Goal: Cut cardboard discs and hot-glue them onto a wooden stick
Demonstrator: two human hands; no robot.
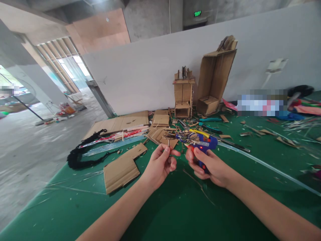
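My right hand (207,164) is wrapped round a blue hot glue gun (209,142) with a small red light lit on its side. A long clear glue stick (248,155) trails from the gun's back end toward the right. Between thumb and fingertips, my left hand (160,164) pinches a thin wooden stick (169,142) standing upright. A small brown piece (169,135) sits at the stick's top, close to the gun's nozzle end; whether they touch I cannot tell. Cardboard scraps lie behind both hands.
A small cardboard tower (182,93) and a taller open cardboard box (213,80) stand against the white wall. Teal-handled pliers (210,119) lie before them. At left are an L-shaped cardboard piece (121,170), a black fuzzy cord (75,157) and several clear glue sticks (112,146) on the green table (160,214).
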